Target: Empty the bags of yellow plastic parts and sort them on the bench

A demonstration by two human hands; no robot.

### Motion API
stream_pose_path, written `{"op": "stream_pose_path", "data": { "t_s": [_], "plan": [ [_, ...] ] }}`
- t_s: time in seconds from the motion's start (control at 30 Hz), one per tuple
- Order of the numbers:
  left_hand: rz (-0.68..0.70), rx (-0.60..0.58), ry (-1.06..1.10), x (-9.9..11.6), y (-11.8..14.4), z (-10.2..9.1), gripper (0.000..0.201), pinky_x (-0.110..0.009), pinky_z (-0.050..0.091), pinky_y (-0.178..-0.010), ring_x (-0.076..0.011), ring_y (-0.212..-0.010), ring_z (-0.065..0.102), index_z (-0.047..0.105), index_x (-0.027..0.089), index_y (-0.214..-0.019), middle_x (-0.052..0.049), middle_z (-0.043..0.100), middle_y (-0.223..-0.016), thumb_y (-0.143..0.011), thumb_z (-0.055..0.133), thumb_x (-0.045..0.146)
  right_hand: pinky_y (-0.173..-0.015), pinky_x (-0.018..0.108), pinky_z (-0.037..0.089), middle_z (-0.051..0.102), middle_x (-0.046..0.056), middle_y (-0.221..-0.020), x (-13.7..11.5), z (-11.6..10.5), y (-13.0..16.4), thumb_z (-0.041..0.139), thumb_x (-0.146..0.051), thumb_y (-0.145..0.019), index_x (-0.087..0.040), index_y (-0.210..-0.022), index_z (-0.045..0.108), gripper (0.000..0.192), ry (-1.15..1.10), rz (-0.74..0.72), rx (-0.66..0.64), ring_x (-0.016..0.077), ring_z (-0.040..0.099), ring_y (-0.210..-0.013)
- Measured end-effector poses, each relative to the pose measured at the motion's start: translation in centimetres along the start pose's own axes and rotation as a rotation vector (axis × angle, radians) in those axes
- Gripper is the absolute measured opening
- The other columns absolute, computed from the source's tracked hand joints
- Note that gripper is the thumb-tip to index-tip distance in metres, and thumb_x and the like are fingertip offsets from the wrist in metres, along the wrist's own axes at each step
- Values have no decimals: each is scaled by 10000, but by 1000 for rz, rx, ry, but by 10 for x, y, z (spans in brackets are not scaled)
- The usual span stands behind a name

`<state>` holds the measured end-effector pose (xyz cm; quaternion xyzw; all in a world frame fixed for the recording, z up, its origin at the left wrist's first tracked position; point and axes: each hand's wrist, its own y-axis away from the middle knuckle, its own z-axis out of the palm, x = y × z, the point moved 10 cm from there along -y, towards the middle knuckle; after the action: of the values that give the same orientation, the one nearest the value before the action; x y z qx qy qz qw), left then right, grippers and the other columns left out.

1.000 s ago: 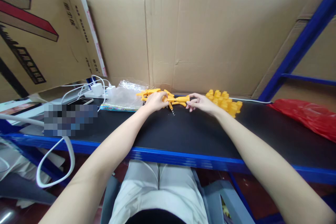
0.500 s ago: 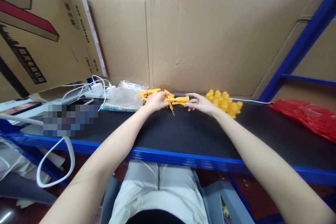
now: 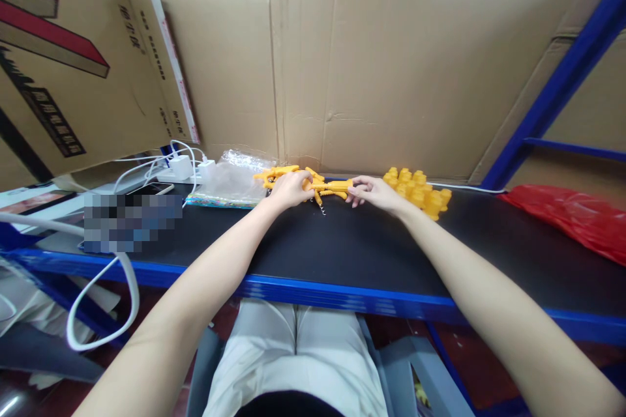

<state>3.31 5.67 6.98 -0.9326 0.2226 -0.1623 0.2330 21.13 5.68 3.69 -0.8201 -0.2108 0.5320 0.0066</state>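
Observation:
Over the black tabletop, my left hand (image 3: 291, 189) is closed around one end of a long yellow plastic piece (image 3: 336, 187). My right hand (image 3: 372, 195) pinches the opposite end, its fingertips covering that tip. Beneath and behind this piece lie several yellow corkscrews (image 3: 320, 201); a thin metal spiral pokes out below one of them. More yellow plastic parts (image 3: 274, 172) stick out to the left of my left hand. Just right of my right hand stands a cluster of short yellow plastic parts (image 3: 419, 189), close together.
Clear plastic bags (image 3: 229, 176) lie left of the yellow parts. Farther left are white chargers with cables (image 3: 182, 167) and a blurred-out object (image 3: 130, 221). A red plastic bag (image 3: 570, 218) rests at the right. A cardboard wall (image 3: 391, 71) closes off the back.
My right hand has closed its fingers on the right end of the long yellow piece, whose flared tip showed before. My left hand stays nearly in place.

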Motion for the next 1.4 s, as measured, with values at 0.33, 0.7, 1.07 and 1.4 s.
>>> {"op": "stream_pose_path", "data": {
  "t_s": [0.33, 0.7, 1.07, 1.4],
  "plan": [
    [4, -8, -33, 8, 3, -5, 242, -253, 359, -590, -197, -747, 607, 641, 219, -933, -25, 656, -755, -738, 573, 345, -571, 270, 443, 681, 82, -674, -3, 3, 3, 525, -758, -675, -178, -683, 551, 581, 37, 70, 17, 146, 615, -567],
    [12, -4, -61, 12, 4, -7, 243, -261, 395, -633, -205, -790, 620, 643, 222, -955, -31, 668, -793, -756, 570, 341, -592, 357, 473, 649, 117, -619, 4, 1, 4, 505, -722, -729, -190, -651, 587, 544, 1, 174, 42, 209, 624, -571],
    [28, 9, -92, 17, 6, -9, 270, -275, 421, -683, -216, -841, 624, 625, 213, -1017, -53, 682, -894, -780, 562, 327, -424, 313, 440, 587, 78, -493, 9, 0, 7, 551, -747, -667, -209, -598, 580, 544, -116, 270, 70, 145, 510, -398],
    [59, 16, -149, 23, 7, -10, 264, -272, 414, -699, -212, -872, 614, 592, 198, -1028, -70, 669, -979, -810, 536, 336, -396, 244, 342, 516, 26, -472, 30, 9, 8, 555, -564, -779, -200, -612, 523, 401, -350, 451, 32, 82, 400, -366]
  ]
}}
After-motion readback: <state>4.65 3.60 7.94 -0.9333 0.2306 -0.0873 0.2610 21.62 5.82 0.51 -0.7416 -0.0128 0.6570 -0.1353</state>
